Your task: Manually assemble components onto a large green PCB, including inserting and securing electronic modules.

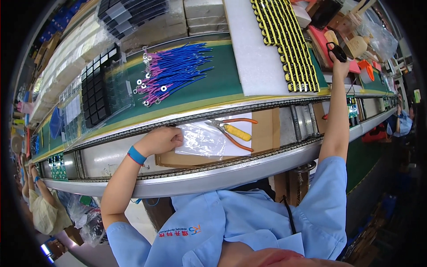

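Observation:
My left hand (161, 140), with a blue wristband, is closed with its fingers curled at the left edge of a clear plastic bag (198, 139). What it holds, if anything, is hidden. The bag lies over white paper on a cardboard sheet (268, 133) between the conveyor rails. Beside the bag lie pliers with orange handles (242, 120) and a yellow-handled tool (237, 132). Stretched to the far right, my right hand (340, 66) grips a black looped handle (338, 52); the rest of that object cannot be made out.
Blue wires with ring terminals (178, 66) lie on the green bench beyond the rails. Yellow-and-black parts (289, 44) stand in rows on white foam (249, 66). A black gridded tray (95, 95) is at left. Circuit boards (58, 167) sit on the conveyor; other people work at both ends.

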Motion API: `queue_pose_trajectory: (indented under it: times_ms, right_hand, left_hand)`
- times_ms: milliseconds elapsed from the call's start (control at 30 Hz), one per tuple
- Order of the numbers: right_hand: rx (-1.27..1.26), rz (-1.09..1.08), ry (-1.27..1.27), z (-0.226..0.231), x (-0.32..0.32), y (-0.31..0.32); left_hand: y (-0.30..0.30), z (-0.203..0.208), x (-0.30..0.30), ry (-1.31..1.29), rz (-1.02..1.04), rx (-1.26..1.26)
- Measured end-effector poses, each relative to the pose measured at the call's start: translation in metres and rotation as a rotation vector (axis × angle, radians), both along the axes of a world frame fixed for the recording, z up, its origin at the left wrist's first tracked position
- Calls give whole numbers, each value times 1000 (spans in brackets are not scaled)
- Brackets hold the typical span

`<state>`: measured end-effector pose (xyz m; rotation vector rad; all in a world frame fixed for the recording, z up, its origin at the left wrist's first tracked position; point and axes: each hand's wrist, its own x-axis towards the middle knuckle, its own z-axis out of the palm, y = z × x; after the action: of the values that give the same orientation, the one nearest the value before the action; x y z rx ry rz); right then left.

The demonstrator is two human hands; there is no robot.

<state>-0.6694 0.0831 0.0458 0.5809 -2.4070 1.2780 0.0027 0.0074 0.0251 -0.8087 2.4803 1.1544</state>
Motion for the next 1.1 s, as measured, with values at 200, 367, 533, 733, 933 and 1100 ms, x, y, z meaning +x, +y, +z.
queue_pose_trajectory:
  times_ms: [200,367,533,733,933,1100]
  right_hand:
    - [-16,35,78,-11,-9,13]
    - [-342,471,-48,7,61,30]
    - [-116,1005,58,64,177,-14]
    - [567,976,533,41,201,-55]
    - [523,916,657,38,189,-63]
    - [509,922,698,35,187,-67]
  left_hand:
    - [0,-4,-1,7,-13,-11]
    - [-6,-3,-5,-9,-45,-11]
    - [-1,-14,13,26,-36,-75]
    - [48,11,14,22,-100,-845]
    - [55,99,109,473,245,-747]
    - [13,76,289,352,1048,-1224]
